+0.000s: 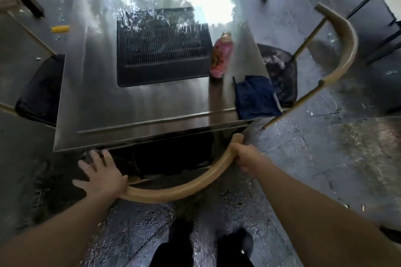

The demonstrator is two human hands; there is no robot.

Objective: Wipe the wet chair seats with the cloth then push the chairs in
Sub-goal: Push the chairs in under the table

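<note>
At the bottom of the frame my shoes stand on wet paving, just behind the near chair (173, 194). My left hand (102, 176) lies on the left end of its curved wooden back rail, fingers (95, 158) spread and straight, pressing rather than gripping. My right hand (246, 158) is wrapped round the rail's right end, fingers curled on the wood. The dark seat (165, 156) sits partly under the steel bench (134, 102) already, so I judge this to be the push-in.

To do it well I should push evenly with both hands, so the chair goes in square and the rail stops short of the bench edge; the ground looks slick, so a slow slide is safer.

Further up, at centre right, the blue cloth (256, 97) lies on the bench corner beside a pink bottle (221, 57). Beyond it, at the right, a second chair (338, 50) stands pulled out, its seat looking wet still.
</note>
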